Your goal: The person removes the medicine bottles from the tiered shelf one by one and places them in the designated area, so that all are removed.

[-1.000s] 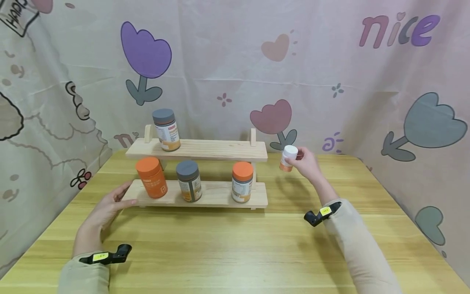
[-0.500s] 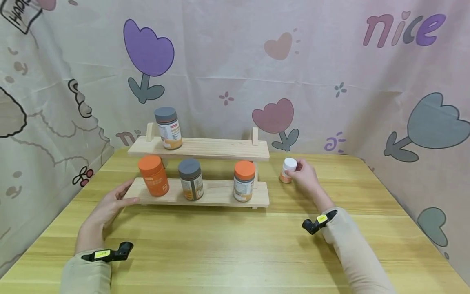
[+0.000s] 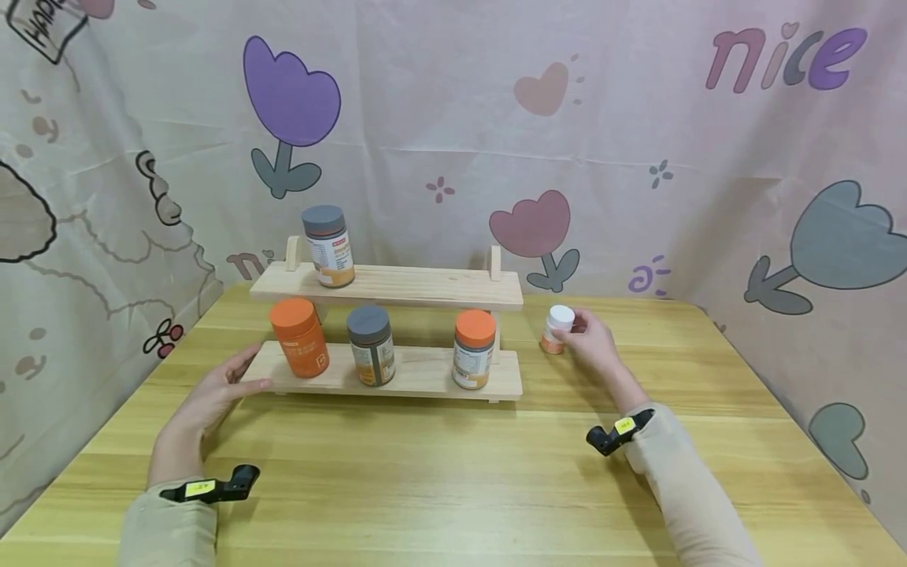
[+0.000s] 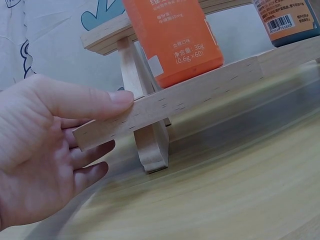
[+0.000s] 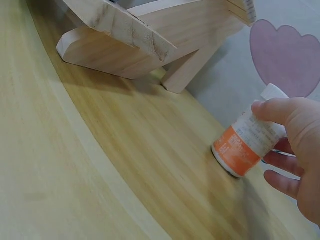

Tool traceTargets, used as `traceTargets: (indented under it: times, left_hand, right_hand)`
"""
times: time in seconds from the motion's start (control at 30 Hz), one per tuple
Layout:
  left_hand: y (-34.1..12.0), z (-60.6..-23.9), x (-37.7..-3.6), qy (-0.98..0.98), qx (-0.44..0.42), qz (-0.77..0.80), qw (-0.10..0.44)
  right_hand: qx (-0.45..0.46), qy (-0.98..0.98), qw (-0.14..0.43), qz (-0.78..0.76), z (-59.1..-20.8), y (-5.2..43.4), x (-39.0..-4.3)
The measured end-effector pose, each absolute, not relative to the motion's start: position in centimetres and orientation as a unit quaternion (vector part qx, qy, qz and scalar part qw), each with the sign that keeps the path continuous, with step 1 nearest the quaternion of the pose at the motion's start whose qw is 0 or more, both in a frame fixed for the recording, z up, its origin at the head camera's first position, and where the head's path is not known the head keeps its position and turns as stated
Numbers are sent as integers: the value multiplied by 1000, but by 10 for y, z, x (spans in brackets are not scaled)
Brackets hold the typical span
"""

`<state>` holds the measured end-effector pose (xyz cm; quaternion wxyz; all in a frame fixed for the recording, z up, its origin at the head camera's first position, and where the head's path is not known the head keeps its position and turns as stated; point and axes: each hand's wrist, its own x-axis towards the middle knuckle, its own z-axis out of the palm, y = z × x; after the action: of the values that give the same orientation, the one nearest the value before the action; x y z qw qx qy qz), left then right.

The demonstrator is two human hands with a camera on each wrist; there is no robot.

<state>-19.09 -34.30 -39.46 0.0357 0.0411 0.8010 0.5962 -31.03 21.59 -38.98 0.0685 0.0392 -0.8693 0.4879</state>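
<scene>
head view: the right hand is holding a small white-capped bottle that is standing on the table, just to the right of a two-tier wooden rack. the right wrist view is showing the bottle with its base on the wood, the thumb lying along its upper side and the fingers curling behind it; the hold is looking light rather than clamped. the bottle is tilting slightly in that view, though camera angle may account for this.

the left hand is resting at the left end of the rack's lower board. the left wrist view is showing the thumb lying flat on top of the board and the fingers lying loosely under its end, so the hand is bracing the rack, not gripping hard.

handling judgement: the bottle is appearing to be rigid plastic, small and light, with a smooth label that could be slippery. its narrow base is making it easy to tip. the soundest hold is around the body, just below the cap, thumb opposite fingers.

also present: an orange jar, a grey-lidded jar and an orange-lidded jar on the lower board, and a second grey-lidded jar on the upper board.
</scene>
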Motion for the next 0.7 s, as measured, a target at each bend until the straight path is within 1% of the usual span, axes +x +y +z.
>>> traceTargets:
  times: [0.17,0.37,0.6,0.7]
  left_hand:
    - [-343,-394,-191,803,44,594,35]
    - [-343,-394,-190,806,44,589,34]
    - [-343,-394,-190,807,43,587,34]
    - [-343,-394,-190,807,43,588,34]
  right_hand:
    - [45,-866,66,493,-385,219,-306]
    - [60,-880,83,465,-370,222,-299]
    - [83,-878,79,465,-348,229,-304]
    - [99,-874,86,467,-336,229,-306]
